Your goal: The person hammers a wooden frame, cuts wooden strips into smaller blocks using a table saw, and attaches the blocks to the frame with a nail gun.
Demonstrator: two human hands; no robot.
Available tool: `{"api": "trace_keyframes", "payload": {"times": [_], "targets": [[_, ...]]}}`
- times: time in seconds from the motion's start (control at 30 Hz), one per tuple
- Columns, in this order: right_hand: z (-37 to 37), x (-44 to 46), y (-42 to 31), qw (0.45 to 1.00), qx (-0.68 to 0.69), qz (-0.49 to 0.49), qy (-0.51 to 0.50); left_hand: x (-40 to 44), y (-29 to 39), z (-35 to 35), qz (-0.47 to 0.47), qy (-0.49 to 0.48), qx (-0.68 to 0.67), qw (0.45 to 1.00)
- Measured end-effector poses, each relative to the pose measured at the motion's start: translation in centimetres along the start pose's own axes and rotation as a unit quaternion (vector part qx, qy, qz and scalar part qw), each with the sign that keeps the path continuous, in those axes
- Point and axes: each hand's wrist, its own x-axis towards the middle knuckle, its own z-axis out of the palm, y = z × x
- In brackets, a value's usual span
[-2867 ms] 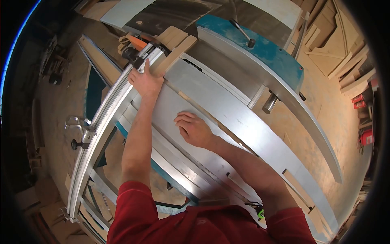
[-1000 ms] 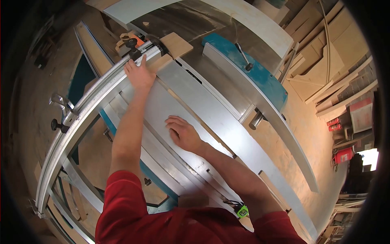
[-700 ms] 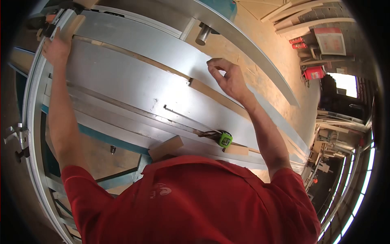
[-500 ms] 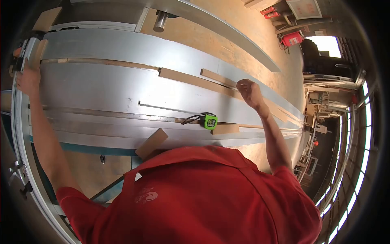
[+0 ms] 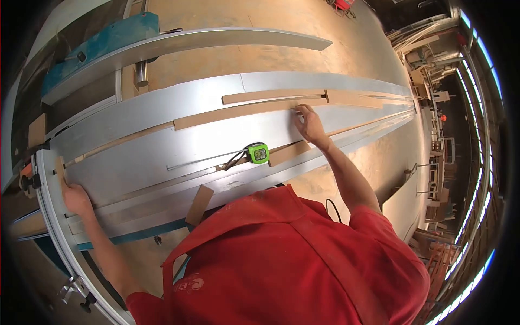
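At the metal fence (image 5: pixel 51 200), my left hand (image 5: pixel 77 200) is closed around the near end of a short wood strip (image 5: pixel 60 169). My right hand (image 5: pixel 310 127) is over the silver sliding table (image 5: pixel 124 165), its fingers bent and slightly apart, holding nothing I can see. Its fingertips are at the edge of a long wood strip (image 5: pixel 233 113); contact is unclear. Another strip (image 5: pixel 265 95) lies just beyond. Left of my right hand sits a green tape measure (image 5: pixel 259 154), beside a thin metal rod (image 5: pixel 200 161) and a wood offcut (image 5: pixel 290 153).
A loose wood block (image 5: pixel 200 205) lies at the table edge near my body. Beyond the table are a long metal rip fence (image 5: pixel 216 38) and a teal guard (image 5: pixel 103 43). A clamp-like stop (image 5: pixel 73 290) is on the fence's near part. Shelving and timber stand at the right.
The view has swung toward the right end of the table. My right hand has moved from near my left hand out to the long strips. My left hand stays by the fence.
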Motion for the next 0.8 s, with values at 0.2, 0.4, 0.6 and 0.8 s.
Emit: {"api": "trace_keyframes", "payload": {"times": [0.2, 0.4, 0.6, 0.8], "targets": [[1.0, 0.9, 1.2, 0.995, -0.091, -0.022, 0.042, -7.7, 6.8, -3.2, 0.104, 0.051, -0.022, 0.993], [-0.6, 3.8, 2.0, 0.981, -0.175, -0.077, -0.042, -13.2, 13.4, -8.1, 0.143, -0.091, -0.220, 0.961], [-0.8, 4.0, 0.3, 0.962, -0.155, -0.200, -0.098, -18.6, 24.0, -14.2, 0.289, -0.072, -0.341, 0.892], [-1.2, -1.3, -15.4, 0.946, -0.030, -0.292, -0.135, -22.6, 30.8, -16.6, 0.483, -0.124, -0.232, 0.835]]}}
